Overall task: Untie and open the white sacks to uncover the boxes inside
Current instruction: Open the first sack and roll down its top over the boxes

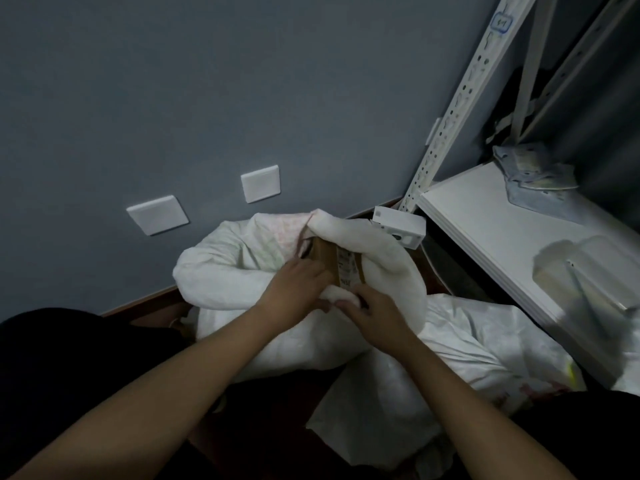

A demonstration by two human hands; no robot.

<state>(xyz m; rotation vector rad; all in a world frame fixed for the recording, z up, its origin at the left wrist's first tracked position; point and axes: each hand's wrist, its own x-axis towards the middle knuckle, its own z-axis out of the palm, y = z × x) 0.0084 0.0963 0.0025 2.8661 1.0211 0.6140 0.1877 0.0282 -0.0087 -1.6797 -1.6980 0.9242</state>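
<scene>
A white sack stands on the floor against the grey wall, its mouth open. Inside it shows a brown cardboard box with a white label. My left hand grips the near rim of the sack's mouth, fingers curled over the fabric beside the box. My right hand pinches the same folded rim just to the right, thumbs nearly touching. A second white sack lies on the floor to the right, lower in view; I cannot tell whether it is tied.
A white shelf board on a perforated metal upright stands at the right, with packets at its back and a clear plastic bag near its front. A small white box sits behind the sack. Two white wall plates are on the wall.
</scene>
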